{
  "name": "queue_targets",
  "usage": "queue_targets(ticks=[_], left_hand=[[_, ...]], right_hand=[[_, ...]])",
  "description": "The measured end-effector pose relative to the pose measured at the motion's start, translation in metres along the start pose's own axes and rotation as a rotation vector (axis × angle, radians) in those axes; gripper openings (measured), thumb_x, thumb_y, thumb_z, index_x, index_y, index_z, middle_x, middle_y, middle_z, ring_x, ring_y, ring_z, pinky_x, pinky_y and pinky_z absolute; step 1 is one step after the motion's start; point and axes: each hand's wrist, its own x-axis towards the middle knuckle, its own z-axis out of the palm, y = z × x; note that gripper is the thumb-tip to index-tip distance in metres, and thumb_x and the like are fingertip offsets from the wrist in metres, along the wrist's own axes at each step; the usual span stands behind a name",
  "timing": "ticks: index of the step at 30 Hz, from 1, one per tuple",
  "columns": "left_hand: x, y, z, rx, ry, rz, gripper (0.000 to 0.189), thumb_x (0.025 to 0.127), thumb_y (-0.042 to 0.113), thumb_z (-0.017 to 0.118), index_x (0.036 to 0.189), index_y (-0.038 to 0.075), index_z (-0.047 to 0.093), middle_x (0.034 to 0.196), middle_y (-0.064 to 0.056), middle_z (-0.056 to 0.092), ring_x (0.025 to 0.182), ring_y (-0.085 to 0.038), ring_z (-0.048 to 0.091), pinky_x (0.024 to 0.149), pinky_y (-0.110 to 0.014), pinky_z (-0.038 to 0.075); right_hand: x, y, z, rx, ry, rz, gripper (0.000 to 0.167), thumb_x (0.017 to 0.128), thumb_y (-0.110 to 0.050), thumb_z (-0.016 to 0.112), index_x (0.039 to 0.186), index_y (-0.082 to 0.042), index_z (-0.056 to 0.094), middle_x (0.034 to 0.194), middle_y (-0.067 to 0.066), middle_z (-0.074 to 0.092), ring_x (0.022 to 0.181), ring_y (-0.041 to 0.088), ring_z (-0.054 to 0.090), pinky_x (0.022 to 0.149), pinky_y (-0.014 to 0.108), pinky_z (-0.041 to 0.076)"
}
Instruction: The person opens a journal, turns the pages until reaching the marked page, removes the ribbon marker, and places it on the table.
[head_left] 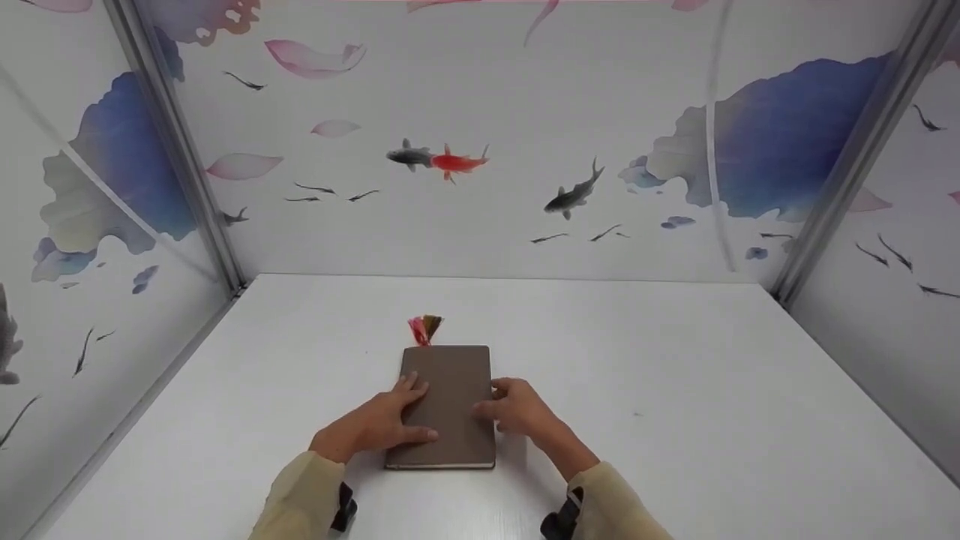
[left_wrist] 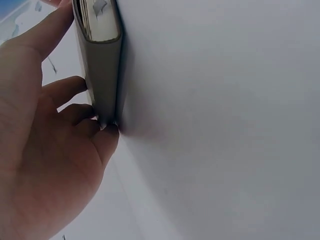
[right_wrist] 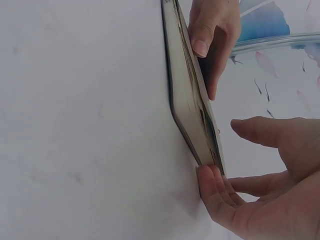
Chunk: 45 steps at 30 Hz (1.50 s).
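Note:
A brown hardcover notebook [head_left: 454,431] lies closed on the white table, a pink-red and olive tassel [head_left: 425,328] sticking out past its far edge. My left hand [head_left: 379,420] holds it on the left side: thumb and a finger rest on the cover, while in the left wrist view other fingers [left_wrist: 75,112] curl against the spine. At the right edge is my right hand [head_left: 517,409]. Its fingers [right_wrist: 212,187] touch the page edge near a corner in the right wrist view, and its thumb [right_wrist: 257,131] stands a little apart from the cover.
The white table [head_left: 675,360] extends around the notebook on all sides. Printed panels [head_left: 480,225] with fish and petals wall it in at the back and both sides, joined by grey metal posts [head_left: 180,150]. Dark straps [head_left: 566,514] circle both wrists.

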Motion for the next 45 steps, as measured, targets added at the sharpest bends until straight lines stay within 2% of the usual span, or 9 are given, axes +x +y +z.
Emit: queue_targets(ticks=[7, 11, 15, 19, 24, 29, 34, 39, 45], left_hand=[[0.001, 0.003, 0.002, -0.019, 0.046, 0.017, 0.090, 0.086, 0.047, 0.075, 0.157, 0.011, 0.033, 0.169, -0.015, 0.014, 0.156, -0.038, 0.016, 0.123, -0.056, 0.024], [-0.004, 0.007, 0.003, -0.029, 0.066, 0.033, 0.081, 0.090, 0.040, 0.074, 0.155, 0.009, 0.038, 0.168, -0.018, 0.018, 0.154, -0.039, 0.021, 0.122, -0.056, 0.026], [-0.010, 0.015, 0.004, -0.020, 0.043, 0.053, 0.074, 0.093, 0.041, 0.070, 0.154, 0.011, 0.040, 0.167, -0.019, 0.021, 0.154, -0.040, 0.022, 0.122, -0.057, 0.025], [-0.013, 0.024, 0.004, -0.033, 0.014, 0.098, 0.079, 0.093, 0.051, 0.065, 0.156, 0.014, 0.036, 0.167, -0.019, 0.019, 0.155, -0.041, 0.017, 0.122, -0.061, 0.022], [-0.014, 0.032, 0.002, -0.082, -0.014, 0.151, 0.096, 0.086, 0.062, 0.068, 0.161, 0.020, 0.025, 0.168, -0.019, 0.014, 0.156, -0.041, 0.014, 0.120, -0.064, 0.024], [-0.017, 0.032, 0.001, -0.128, 0.005, 0.195, 0.104, 0.082, 0.055, 0.077, 0.162, 0.021, 0.020, 0.168, -0.019, 0.014, 0.152, -0.043, 0.024, 0.117, -0.065, 0.029], [-0.023, 0.027, -0.004, -0.180, 0.066, 0.238, 0.097, 0.085, 0.046, 0.078, 0.161, 0.020, 0.023, 0.166, -0.018, 0.022, 0.142, -0.039, 0.038, 0.114, -0.062, 0.036], [-0.036, 0.020, -0.010, -0.228, 0.116, 0.290, 0.087, 0.092, 0.042, 0.071, 0.161, 0.019, 0.023, 0.165, -0.019, 0.024, 0.146, -0.042, 0.037, 0.113, -0.060, 0.038], [-0.046, 0.017, -0.017, -0.252, 0.197, 0.328, 0.079, 0.096, 0.023, 0.067, 0.161, 0.014, 0.023, 0.161, -0.021, 0.031, 0.145, -0.045, 0.038, 0.112, -0.065, 0.036]], right_hand=[[0.000, -0.009, -0.003, -0.027, 0.109, -0.047, 0.053, 0.090, -0.014, 0.071, 0.136, 0.007, 0.056, 0.136, 0.026, 0.057, 0.100, 0.025, 0.068, 0.079, 0.036, 0.059], [0.001, -0.014, -0.004, -0.009, 0.147, -0.096, 0.047, 0.089, -0.010, 0.069, 0.132, 0.006, 0.060, 0.122, 0.022, 0.063, 0.087, 0.019, 0.067, 0.072, 0.031, 0.057], [0.002, -0.016, -0.004, 0.060, 0.132, -0.119, 0.045, 0.090, -0.005, 0.067, 0.133, 0.007, 0.059, 0.110, 0.017, 0.065, 0.081, 0.014, 0.066, 0.070, 0.030, 0.059], [0.002, -0.020, -0.006, 0.140, 0.104, -0.141, 0.045, 0.092, -0.002, 0.065, 0.136, 0.005, 0.057, 0.110, 0.018, 0.065, 0.083, 0.016, 0.070, 0.073, 0.033, 0.062], [0.002, -0.029, -0.008, 0.216, 0.068, -0.170, 0.046, 0.094, -0.003, 0.063, 0.139, 0.003, 0.056, 0.115, 0.020, 0.065, 0.089, 0.018, 0.071, 0.080, 0.037, 0.062], [0.002, -0.035, -0.009, 0.273, 0.028, -0.191, 0.047, 0.097, -0.009, 0.061, 0.141, 0.002, 0.053, 0.121, 0.021, 0.067, 0.097, 0.021, 0.071, 0.086, 0.038, 0.061], [0.002, -0.037, -0.009, 0.313, -0.014, -0.259, 0.045, 0.102, -0.018, 0.057, 0.142, 0.001, 0.053, 0.127, 0.020, 0.067, 0.108, 0.026, 0.071, 0.091, 0.038, 0.059], [0.000, -0.032, -0.007, 0.237, -0.046, -0.358, 0.045, 0.105, -0.019, 0.053, 0.146, 0.000, 0.049, 0.135, 0.021, 0.063, 0.122, 0.032, 0.065, 0.100, 0.042, 0.055], [-0.003, -0.023, -0.004, -0.070, -0.014, -0.481, 0.041, 0.103, -0.020, 0.057, 0.140, -0.003, 0.057, 0.139, 0.017, 0.062, 0.135, 0.036, 0.054, 0.111, 0.054, 0.043]])
